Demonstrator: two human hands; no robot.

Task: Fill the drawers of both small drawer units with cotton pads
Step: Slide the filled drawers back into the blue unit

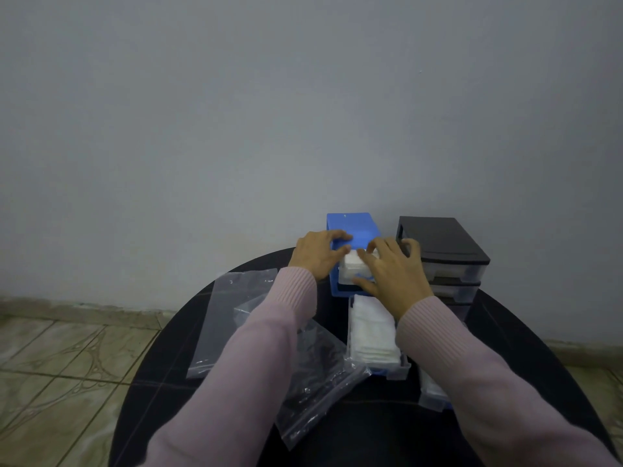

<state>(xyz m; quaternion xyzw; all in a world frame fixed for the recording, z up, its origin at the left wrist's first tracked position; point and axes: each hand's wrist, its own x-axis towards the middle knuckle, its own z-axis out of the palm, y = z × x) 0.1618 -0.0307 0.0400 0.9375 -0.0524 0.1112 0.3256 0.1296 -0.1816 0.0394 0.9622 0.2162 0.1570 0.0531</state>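
A blue drawer unit (350, 225) and a black drawer unit (441, 244) stand side by side at the far edge of the round black table (515, 335). The blue unit's top drawer sticks out partway, packed with white cotton pads (350, 264). My left hand (317, 254) grips the blue unit's front left corner, fingers curled over its top. My right hand (394, 274) holds the pad-filled drawer, fingers over the pads and thumb at its front. A loose clear drawer full of cotton pads (371, 328) lies on the table in front of the blue unit.
Two empty clear plastic bags lie at the left, one flat (229, 308), one crumpled (320, 375) under my left forearm. Another clear drawer with pads (431, 389) shows partly under my right forearm. A grey wall stands right behind the units; tiled floor lies left.
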